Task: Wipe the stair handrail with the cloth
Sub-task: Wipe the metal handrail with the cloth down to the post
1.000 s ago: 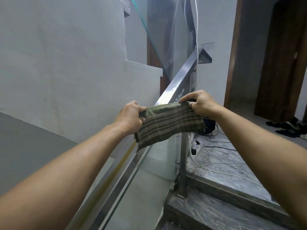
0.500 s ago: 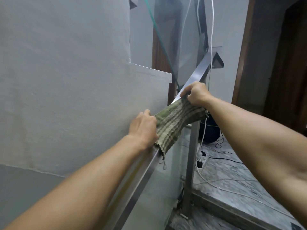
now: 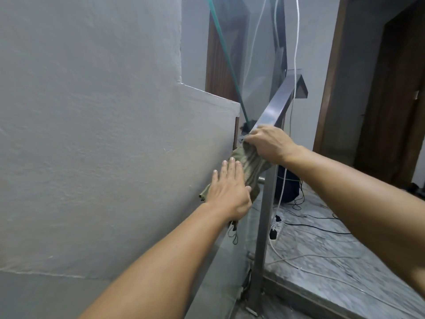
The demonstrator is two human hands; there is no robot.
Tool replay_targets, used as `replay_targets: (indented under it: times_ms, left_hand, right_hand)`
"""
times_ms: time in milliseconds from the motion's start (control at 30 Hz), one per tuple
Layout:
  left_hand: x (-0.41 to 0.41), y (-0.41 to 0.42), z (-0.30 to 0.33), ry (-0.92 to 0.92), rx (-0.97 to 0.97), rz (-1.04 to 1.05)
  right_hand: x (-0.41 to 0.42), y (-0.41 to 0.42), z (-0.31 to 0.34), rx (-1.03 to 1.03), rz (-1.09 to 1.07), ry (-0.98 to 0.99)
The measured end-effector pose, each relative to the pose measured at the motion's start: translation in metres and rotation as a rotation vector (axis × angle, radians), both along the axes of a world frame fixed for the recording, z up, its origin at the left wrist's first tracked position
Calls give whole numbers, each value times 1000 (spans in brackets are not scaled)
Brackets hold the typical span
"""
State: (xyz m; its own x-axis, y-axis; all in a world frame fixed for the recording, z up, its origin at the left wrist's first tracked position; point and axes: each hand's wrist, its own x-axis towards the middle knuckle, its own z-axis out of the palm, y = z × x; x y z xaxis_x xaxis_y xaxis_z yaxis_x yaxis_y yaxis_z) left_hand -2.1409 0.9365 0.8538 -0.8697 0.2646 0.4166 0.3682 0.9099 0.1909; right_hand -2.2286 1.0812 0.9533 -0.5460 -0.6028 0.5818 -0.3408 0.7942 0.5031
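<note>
- Our left hand (image 3: pixel 230 192) lies flat, fingers spread and extended, palm pressing the lower part of the green striped woven cloth (image 3: pixel 247 168) down onto the rail. It pins rather than grips.
- Our right hand (image 3: pixel 268 143) sits further up the slope, fingers curled closed over the upper end of the cloth, bunching it against the rail.
- The cloth is draped over the brushed stainless-steel rectangular stair handrail (image 3: pixel 273 107), stretched between the two hands. One corner hangs off the wall side below the left hand; loose threads dangle beneath.
- Key relation: the handrail's long axis runs diagonally, from low and near us at the lower left to high and far at the upper right, ending in an angled cap. The cloth lies along that same axis.
- The bare rail showing above the right hand is the stretch ahead; the right hand is nearer to it, the left trails downslope.
- Judgement: any next stroke has to travel along the rail's axis, up towards the cap or back down; we judge the right hand would lead an upward pass.
- Outward: a grey plastered wall (image 3: pixel 92 134) sits close on the left; a steel upright post (image 3: pixel 264 226) stands below the rail; white and black cables (image 3: pixel 299 229) lie on the marble landing floor (image 3: pixel 333 261).
- Risk, as judged: the cloth's hanging corner may slip off the wall side.
</note>
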Motion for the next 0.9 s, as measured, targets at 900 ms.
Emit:
replay_targets:
  times_ms: [900]
  left_hand:
    - [166, -76, -117, -105, 78, 289]
  right_hand:
    - [110, -44, -98, 438, 349, -276]
